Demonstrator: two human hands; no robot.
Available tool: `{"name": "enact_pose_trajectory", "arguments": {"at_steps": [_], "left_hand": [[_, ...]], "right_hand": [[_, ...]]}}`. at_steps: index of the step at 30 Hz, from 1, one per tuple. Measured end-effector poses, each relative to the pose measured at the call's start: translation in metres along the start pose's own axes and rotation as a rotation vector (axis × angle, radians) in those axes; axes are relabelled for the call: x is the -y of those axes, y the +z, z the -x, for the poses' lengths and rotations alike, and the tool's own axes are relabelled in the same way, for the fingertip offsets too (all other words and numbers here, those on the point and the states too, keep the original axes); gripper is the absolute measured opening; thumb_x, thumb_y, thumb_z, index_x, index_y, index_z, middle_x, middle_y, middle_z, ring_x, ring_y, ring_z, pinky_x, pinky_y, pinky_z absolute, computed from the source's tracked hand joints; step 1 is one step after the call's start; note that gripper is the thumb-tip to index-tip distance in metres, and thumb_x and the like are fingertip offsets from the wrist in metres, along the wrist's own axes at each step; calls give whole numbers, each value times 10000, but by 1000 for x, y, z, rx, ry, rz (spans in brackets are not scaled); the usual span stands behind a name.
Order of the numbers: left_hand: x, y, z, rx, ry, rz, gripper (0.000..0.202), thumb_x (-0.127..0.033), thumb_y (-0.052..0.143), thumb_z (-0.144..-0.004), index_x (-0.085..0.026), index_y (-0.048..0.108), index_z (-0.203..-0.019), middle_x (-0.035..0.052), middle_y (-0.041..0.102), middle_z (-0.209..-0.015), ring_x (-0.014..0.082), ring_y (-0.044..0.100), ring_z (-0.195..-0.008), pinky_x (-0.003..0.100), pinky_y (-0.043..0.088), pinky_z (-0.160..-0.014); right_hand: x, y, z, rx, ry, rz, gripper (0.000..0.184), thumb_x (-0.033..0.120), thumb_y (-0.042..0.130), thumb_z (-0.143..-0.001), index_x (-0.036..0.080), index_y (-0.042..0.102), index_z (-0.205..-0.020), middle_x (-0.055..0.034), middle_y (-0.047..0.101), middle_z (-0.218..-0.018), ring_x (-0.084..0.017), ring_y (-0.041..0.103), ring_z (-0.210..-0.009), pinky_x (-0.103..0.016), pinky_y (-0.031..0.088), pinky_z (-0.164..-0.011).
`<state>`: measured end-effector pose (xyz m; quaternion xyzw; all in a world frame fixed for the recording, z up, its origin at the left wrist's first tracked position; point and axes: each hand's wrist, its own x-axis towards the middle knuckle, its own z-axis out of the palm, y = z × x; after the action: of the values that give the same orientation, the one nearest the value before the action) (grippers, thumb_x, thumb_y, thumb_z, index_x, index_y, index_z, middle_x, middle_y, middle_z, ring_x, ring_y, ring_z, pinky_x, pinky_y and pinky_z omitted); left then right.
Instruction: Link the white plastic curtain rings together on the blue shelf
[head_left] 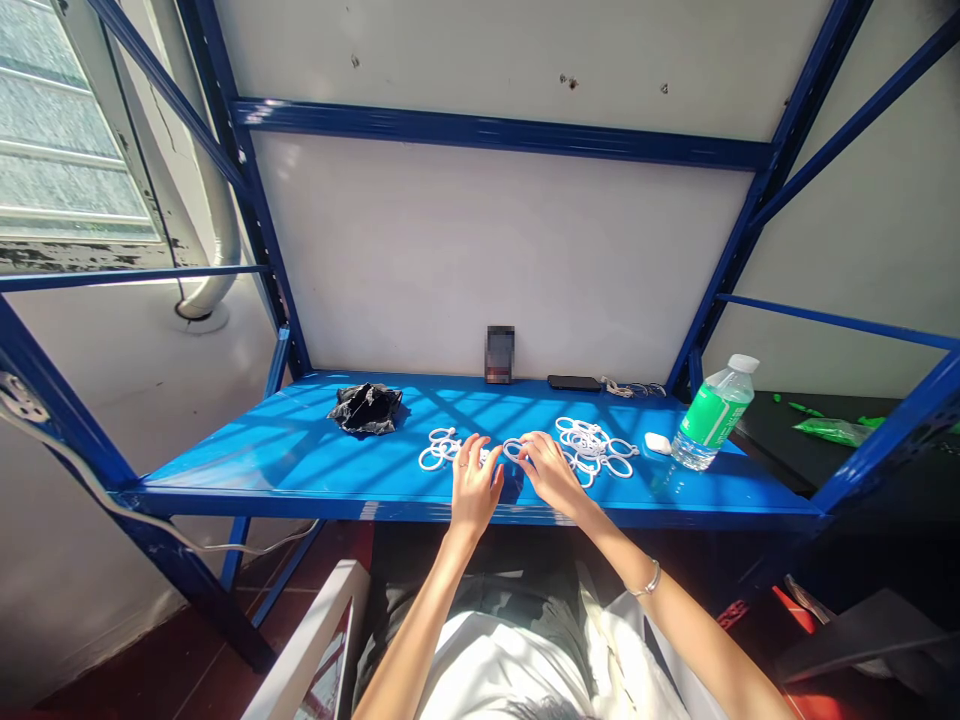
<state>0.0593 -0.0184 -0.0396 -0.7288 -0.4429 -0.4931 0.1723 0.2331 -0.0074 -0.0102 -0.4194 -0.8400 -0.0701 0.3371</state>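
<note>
Blue desk (262, 440), and left of the bottle (712, 418) a ring (507, 455) sits between the left hand (474, 482), half-curled (can't tell if it's gripping anything), and the right hand (551, 472), nearer and pinching it.

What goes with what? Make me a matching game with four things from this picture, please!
Things:
1. white rings
2. bottle
3. bracelet
4. crumpled black plastic

Clues:
A. on the right forearm
B. on the left part of the blue table
C. mostly heaped beside the right hand
D. has a green label and white cap

Right pairs: 1-C, 2-D, 3-A, 4-B
</note>
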Motion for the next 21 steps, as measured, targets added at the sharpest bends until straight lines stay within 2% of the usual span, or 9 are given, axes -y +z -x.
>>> {"name": "enact_pose_trajectory", "arguments": {"at_steps": [4, 8, 11, 16, 21], "left_hand": [[-4, 7, -5, 47, 92, 30, 259, -96, 502, -879, -207, 585, -1099, 102, 592, -1142, 273, 503, -1184, 439, 472, -940], [-3, 10, -10, 100, 93, 66, 184, -96, 540, -870, -215, 615, -988, 70, 615, -1045, 244, 548, -1066, 422, 474, -886], [0, 9, -12, 129, 66, 156, 123, -139, 539, -893, -212, 633, -924, 47, 632, -942, 209, 566, -955, 380, 473, -835], [3, 5, -12, 84, -49, 304, 140, -199, 492, -933, -193, 624, -885, 40, 639, -847, 183, 543, -845, 325, 454, -758], [2, 3, -11, 50, -83, 303, 155, -213, 493, -930, -194, 615, -837, 44, 628, -805, 189, 537, -813, 327, 442, -740]], "right_hand": [[3, -4, 0, 31, -48, -75, 132, 202, 399, -968, 206, 530, -967, -90, 593, -1117, -252, 510, -1126, -467, 441, -953], [5, -8, 0, 56, -43, -110, 134, 209, 377, -976, 210, 510, -960, -77, 609, -1040, -241, 541, -1050, -443, 449, -908], [6, -9, 0, 56, -27, -116, 136, 250, 384, -982, 216, 515, -970, -70, 620, -1003, -232, 569, -1001, -441, 447, -905], [2, -5, 2, 54, -74, -107, 162, 241, 482, -933, 223, 509, -1092, -78, 629, -1049, -248, 581, -1006, -466, 442, -927], [-3, -1, 3, 44, -81, -134, 253, 222, 493, -921, 240, 498, -1173, -75, 642, -1062, -255, 593, -1014, -469, 463, -918]]}}
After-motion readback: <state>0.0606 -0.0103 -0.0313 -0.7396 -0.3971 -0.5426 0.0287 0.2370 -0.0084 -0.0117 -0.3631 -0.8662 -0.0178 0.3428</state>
